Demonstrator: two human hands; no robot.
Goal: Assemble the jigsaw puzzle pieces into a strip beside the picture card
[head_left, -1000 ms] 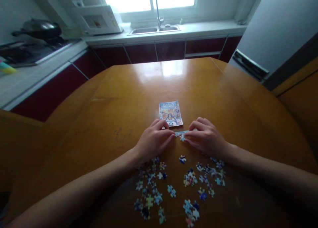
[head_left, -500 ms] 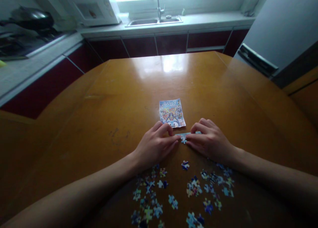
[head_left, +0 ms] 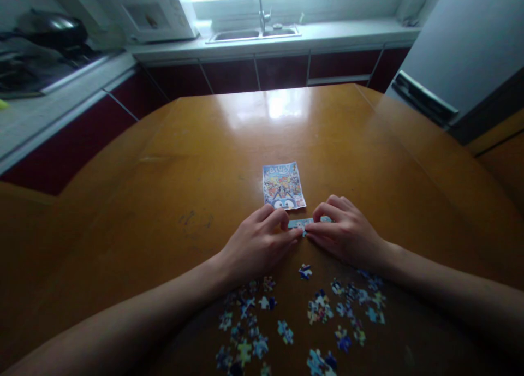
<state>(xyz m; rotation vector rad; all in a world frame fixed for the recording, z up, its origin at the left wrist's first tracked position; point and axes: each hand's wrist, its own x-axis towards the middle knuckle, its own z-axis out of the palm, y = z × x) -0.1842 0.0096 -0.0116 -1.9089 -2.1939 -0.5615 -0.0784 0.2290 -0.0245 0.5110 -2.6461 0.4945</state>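
Observation:
A narrow strip of joined light-blue jigsaw pieces (head_left: 295, 223) lies flat on the table, partly covered by my fingers. My left hand (head_left: 262, 239) comes in from the left, fingers curled, its fingertips pressed to a small puzzle piece (head_left: 304, 233) at the strip's near edge. From the other side my right hand (head_left: 346, 231) touches the same piece, fingers bent and closed over the strip's right part. The two hands' fingertips almost meet there. Just beyond them lies a printed picture sheet (head_left: 282, 182) with a cartoon scene.
A single loose piece (head_left: 305, 271) lies just below my hands. Several loose pieces spread in a left group (head_left: 245, 308) and a right group (head_left: 320, 308) on the wooden table (head_left: 229, 163). Farther off are a sink (head_left: 237, 35), a microwave (head_left: 155, 16) and a pan (head_left: 53, 29).
My left hand has shifted slightly right, its fingertips now covering more of the small piece. More of the strip's left part shows. My right hand stays nearly in place.

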